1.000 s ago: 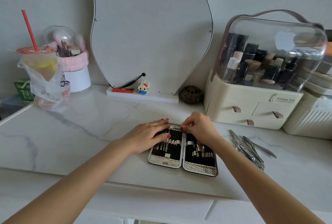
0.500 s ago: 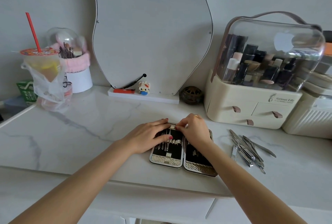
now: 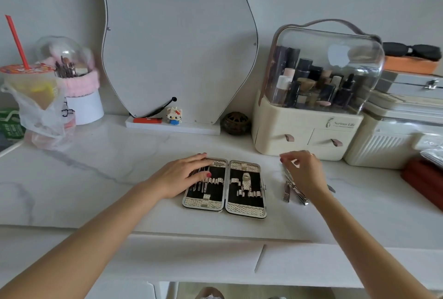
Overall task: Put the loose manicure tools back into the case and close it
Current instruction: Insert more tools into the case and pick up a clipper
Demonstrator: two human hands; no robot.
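The manicure case [image 3: 247, 211] lies open and flat on the marble counter, with black lining and metal clips. Several thin tools sit in its left half; the right half shows bare clips. My left hand [image 3: 182, 177] rests flat on the left half, fingers straight over the tool tips. The loose manicure tools [image 3: 291, 190], clippers and thin steel pieces, lie in a pile to the right of the case. My right hand [image 3: 303, 174] hovers over that pile and hides part of it. Its thumb and bent fingers are apart, and I see nothing held between them.
A cream cosmetics organizer [image 3: 309, 130] with a clear dome stands close behind the pile. A white ribbed box [image 3: 383, 150] and a dark red pouch [image 3: 424, 181] are at the right. A wavy mirror [image 3: 177, 42], small figurine, brush holder and bagged drink cup [image 3: 33, 92] line the back.
My right hand left the top edge of the case and moved right, over the loose tools. The left hand stayed on the left half of the case.
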